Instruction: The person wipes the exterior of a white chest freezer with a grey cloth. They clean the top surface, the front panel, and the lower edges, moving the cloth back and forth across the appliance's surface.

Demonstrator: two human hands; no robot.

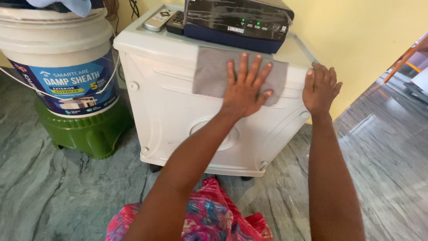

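My left hand [244, 91] lies flat with fingers spread on a grey cloth [209, 73], pressing it against the upper front face of a white plastic cabinet [169, 111]. The cloth hangs from just under the cabinet's top edge. My right hand [318, 91] is curled over the cabinet's top right corner, fingers bent on the edge. On top of the cabinet sits a black and dark blue box [236, 20] with small green lights.
Two remote controls [158, 20] lie on the cabinet's top at the left. A large white bucket [58, 53] stands on a green stool [89, 131] to the left. A yellow wall [356, 35] is behind. The floor [58, 192] is grey veined stone.
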